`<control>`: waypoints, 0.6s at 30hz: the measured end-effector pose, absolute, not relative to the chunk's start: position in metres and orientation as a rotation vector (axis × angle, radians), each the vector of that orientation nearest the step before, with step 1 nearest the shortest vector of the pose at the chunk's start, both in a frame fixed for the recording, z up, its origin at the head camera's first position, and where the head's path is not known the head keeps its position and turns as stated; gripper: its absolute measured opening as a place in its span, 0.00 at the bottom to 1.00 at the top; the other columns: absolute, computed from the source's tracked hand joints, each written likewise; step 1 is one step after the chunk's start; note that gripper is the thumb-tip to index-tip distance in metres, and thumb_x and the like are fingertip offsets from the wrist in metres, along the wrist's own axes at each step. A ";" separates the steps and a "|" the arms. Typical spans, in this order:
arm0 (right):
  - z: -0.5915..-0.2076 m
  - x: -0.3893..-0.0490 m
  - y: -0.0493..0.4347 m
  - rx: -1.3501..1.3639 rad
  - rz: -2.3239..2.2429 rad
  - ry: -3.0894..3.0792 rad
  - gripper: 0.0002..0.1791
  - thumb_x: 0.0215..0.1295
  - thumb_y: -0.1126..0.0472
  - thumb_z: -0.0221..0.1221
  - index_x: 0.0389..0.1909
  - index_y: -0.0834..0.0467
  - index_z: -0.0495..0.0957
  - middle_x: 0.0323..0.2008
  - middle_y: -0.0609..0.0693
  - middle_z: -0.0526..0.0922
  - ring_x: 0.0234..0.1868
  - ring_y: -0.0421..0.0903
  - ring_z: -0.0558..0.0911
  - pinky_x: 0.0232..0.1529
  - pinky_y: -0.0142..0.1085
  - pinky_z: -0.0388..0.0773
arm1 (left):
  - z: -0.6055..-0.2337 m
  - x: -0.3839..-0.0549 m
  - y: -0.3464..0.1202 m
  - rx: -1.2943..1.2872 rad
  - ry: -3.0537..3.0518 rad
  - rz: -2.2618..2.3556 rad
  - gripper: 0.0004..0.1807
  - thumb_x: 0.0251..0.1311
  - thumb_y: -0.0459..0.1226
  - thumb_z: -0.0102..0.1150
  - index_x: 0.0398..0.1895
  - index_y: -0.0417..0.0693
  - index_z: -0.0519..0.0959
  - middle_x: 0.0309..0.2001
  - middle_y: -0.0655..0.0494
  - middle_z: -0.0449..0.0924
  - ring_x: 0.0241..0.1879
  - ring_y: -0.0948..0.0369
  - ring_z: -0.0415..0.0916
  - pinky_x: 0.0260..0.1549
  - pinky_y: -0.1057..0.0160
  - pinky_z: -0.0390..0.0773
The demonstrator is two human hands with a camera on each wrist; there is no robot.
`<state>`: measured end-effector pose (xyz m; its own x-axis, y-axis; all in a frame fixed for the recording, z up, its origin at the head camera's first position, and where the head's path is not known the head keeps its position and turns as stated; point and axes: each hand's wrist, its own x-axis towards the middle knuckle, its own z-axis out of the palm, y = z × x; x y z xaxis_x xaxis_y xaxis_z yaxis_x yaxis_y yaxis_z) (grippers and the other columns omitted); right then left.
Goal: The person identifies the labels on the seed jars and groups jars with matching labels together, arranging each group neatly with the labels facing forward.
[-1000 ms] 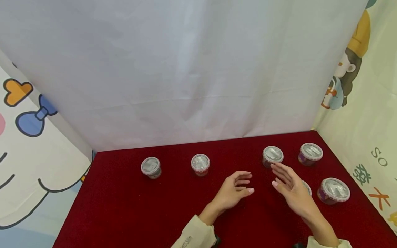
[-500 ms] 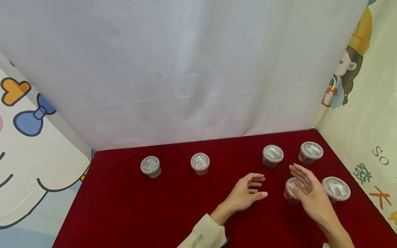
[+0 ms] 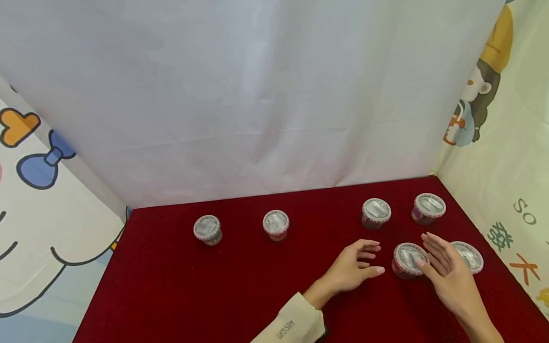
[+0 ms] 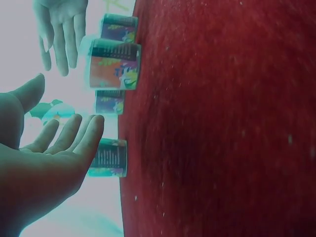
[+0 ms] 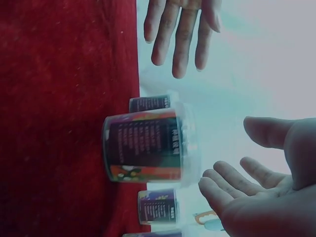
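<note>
A small round lidded tub [image 3: 408, 261] with a red-orange label stands upright between my two hands. My left hand [image 3: 352, 270] is to its left, fingers loosely bent, with a gap between fingertips and tub. On the tub's right side is my right hand [image 3: 454, 281], its thumb overlapping the lid's edge in the head view. In the left wrist view the tub [image 4: 113, 71] shows its printed side beyond my relaxed left fingers [image 4: 66, 136]. From the right wrist, the same tub [image 5: 143, 148] appears beside my right fingers [image 5: 232, 182], which hold nothing.
Another tub [image 3: 468, 257] is partly hidden behind my right hand. Two more tubs, one [image 3: 376, 213] and a purple-labelled one [image 3: 429, 208], stand farther back. At left are two tubs [image 3: 208, 229] [image 3: 276, 224]. The red tablecloth [image 3: 193, 295] meets a white curtain [image 3: 257, 119].
Both hands have moved to the right across the table. The right hand, which covered most of the red-labelled tub, is now at its right side, and the left hand has come nearer its left side.
</note>
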<state>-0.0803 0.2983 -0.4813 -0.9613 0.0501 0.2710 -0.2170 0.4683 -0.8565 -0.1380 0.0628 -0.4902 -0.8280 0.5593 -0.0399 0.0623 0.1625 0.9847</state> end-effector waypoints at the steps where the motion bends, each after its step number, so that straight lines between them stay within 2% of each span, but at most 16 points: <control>1: -0.482 -0.080 0.299 0.141 1.480 -2.458 0.34 0.73 0.75 0.61 0.76 0.72 0.60 0.63 0.20 0.67 0.63 0.15 0.68 0.58 0.11 0.67 | -0.489 -0.138 0.065 0.589 2.051 1.700 0.28 0.70 0.31 0.67 0.71 0.40 0.73 0.67 0.51 0.79 0.63 0.60 0.79 0.57 0.71 0.79; 7: -0.489 -0.076 0.304 0.084 1.408 -2.492 0.36 0.70 0.75 0.64 0.76 0.73 0.61 0.61 0.19 0.66 0.64 0.16 0.66 0.58 0.10 0.65 | -0.488 -0.136 0.078 0.607 2.058 1.690 0.29 0.69 0.30 0.68 0.72 0.39 0.72 0.68 0.49 0.79 0.62 0.61 0.79 0.56 0.72 0.79; 9: -0.492 -0.075 0.306 0.049 1.405 -2.529 0.38 0.70 0.74 0.65 0.76 0.73 0.60 0.65 0.30 0.69 0.65 0.18 0.66 0.57 0.10 0.64 | -0.489 -0.136 0.083 0.619 2.070 1.678 0.30 0.69 0.30 0.68 0.73 0.40 0.72 0.68 0.50 0.78 0.61 0.63 0.79 0.55 0.72 0.79; 12: -0.494 -0.073 0.307 -0.020 1.427 -2.601 0.40 0.71 0.70 0.66 0.78 0.73 0.57 0.72 0.56 0.70 0.65 0.18 0.65 0.54 0.09 0.64 | -0.491 -0.136 0.088 0.631 2.088 1.656 0.32 0.68 0.30 0.69 0.74 0.41 0.71 0.69 0.51 0.77 0.60 0.65 0.79 0.54 0.73 0.79; 14: -0.494 -0.074 0.307 -0.061 1.473 -2.650 0.42 0.72 0.69 0.66 0.79 0.73 0.54 0.73 0.73 0.64 0.72 0.32 0.68 0.51 0.08 0.65 | -0.492 -0.135 0.092 0.631 2.093 1.644 0.33 0.68 0.30 0.70 0.75 0.42 0.70 0.70 0.51 0.77 0.60 0.65 0.79 0.53 0.73 0.80; 15: -0.494 -0.074 0.306 -0.080 1.500 -2.672 0.43 0.72 0.69 0.66 0.79 0.74 0.53 0.74 0.77 0.61 0.73 0.38 0.69 0.50 0.08 0.66 | -0.492 -0.135 0.093 0.630 2.093 1.639 0.33 0.68 0.31 0.70 0.75 0.43 0.70 0.70 0.51 0.76 0.60 0.65 0.79 0.53 0.73 0.80; 17: -0.494 -0.074 0.305 -0.122 1.539 -2.711 0.44 0.72 0.68 0.66 0.79 0.75 0.51 0.74 0.79 0.59 0.70 0.51 0.72 0.47 0.09 0.68 | -0.494 -0.134 0.096 0.630 2.090 1.628 0.34 0.68 0.31 0.70 0.76 0.44 0.70 0.70 0.52 0.76 0.61 0.66 0.78 0.53 0.74 0.79; 18: -0.494 -0.074 0.305 -0.135 1.557 -2.727 0.44 0.72 0.68 0.66 0.79 0.75 0.50 0.73 0.80 0.59 0.67 0.53 0.75 0.46 0.10 0.70 | -0.495 -0.134 0.097 0.628 2.085 1.624 0.34 0.68 0.31 0.70 0.76 0.44 0.70 0.71 0.53 0.76 0.61 0.66 0.78 0.53 0.74 0.79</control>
<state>-0.0744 0.3048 -0.4940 -0.9963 0.0739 -0.0439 0.0754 0.5056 -0.8595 -0.1340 0.0966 -0.4953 -0.8086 0.5860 -0.0523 0.0927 0.2148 0.9723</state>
